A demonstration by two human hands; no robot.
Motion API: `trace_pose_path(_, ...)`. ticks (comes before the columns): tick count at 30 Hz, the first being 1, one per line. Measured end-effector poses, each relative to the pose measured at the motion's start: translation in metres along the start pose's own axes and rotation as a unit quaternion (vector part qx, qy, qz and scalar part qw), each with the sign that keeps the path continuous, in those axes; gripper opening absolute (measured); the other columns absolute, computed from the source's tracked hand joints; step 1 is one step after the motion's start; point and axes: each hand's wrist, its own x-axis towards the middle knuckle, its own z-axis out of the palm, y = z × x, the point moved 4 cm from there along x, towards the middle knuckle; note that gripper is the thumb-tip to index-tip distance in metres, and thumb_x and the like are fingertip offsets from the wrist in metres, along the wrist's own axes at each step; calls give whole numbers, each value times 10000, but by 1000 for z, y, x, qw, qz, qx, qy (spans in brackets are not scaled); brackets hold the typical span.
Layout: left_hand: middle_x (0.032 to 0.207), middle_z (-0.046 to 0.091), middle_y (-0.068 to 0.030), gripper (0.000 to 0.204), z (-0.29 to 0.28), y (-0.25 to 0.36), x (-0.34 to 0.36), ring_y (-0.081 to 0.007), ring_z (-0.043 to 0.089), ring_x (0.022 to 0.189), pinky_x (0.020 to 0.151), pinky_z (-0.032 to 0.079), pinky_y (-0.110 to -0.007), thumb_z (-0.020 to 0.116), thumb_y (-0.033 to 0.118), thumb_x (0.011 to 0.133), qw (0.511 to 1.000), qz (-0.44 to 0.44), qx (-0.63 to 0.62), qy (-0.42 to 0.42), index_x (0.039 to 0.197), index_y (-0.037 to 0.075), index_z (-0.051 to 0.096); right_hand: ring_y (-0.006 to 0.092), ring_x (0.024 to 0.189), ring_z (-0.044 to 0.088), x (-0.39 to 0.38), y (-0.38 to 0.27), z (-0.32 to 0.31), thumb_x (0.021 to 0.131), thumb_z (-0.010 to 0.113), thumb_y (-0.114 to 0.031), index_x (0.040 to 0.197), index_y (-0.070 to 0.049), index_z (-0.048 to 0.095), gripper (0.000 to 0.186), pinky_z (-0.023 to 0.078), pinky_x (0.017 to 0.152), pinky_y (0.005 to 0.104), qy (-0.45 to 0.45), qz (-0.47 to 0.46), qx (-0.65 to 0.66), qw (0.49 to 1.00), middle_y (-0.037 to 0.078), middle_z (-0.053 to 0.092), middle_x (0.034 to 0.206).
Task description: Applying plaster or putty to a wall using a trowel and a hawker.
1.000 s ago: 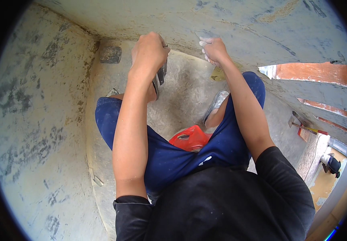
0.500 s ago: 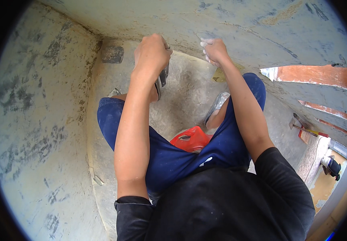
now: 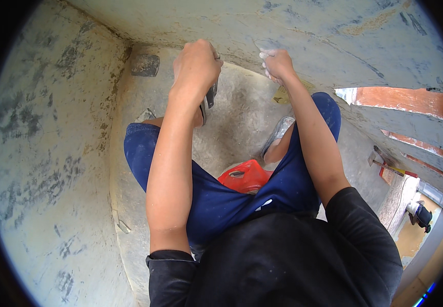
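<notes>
My left hand (image 3: 196, 66) is closed, held out ahead near the foot of the far wall (image 3: 221, 30). Below its fingers shows part of a dark flat tool (image 3: 212, 95); its upper part is hidden by the hand, so its exact kind is unclear. My right hand (image 3: 278, 65) is closed close to the same wall, its fingertips coated in white powder or paste. Whatever it pinches, if anything, is too small to make out. Between my knees lies a red plastic bag or container (image 3: 244, 176), partly covered by my shorts.
A scuffed wall (image 3: 42, 153) rises on the left. A dark flat piece (image 3: 145, 65) lies in the floor corner. Yellowish paper (image 3: 282, 95) is by my right knee. At right are wall openings with orange-brown boards (image 3: 401, 101), a long-handled tool (image 3: 393, 168) and a dark device (image 3: 422, 216).
The whole view has shifted slightly. Both hands keep nearly the same pose, with the left one a touch higher against the wall.
</notes>
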Motion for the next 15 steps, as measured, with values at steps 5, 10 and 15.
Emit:
trace_pose_path(5,848,731,-185,203,2,2,0,-337,711,831,767,556,-412,766,174,776,1000,-1,0,-2,915,27,775,165,458,550,4,6,-3,926,621,-101,1219,-6,673,313,388,381,328,-3,16,19,1000,94,631,689)
trace_pose_path(10,852,731,-187,209,5,5,0,-340,710,829,759,557,-417,768,174,770,1000,10,1,-1,921,29,776,158,455,533,5,7,-3,929,582,-66,1235,-14,664,320,366,371,319,-11,19,26,999,85,624,697)
trace_pose_path(15,850,730,-187,194,6,3,1,-341,709,822,752,557,-413,766,163,768,1000,12,1,-5,905,27,776,158,470,540,4,7,-2,936,579,-73,1240,-20,662,320,369,376,322,-13,15,20,1000,85,627,706)
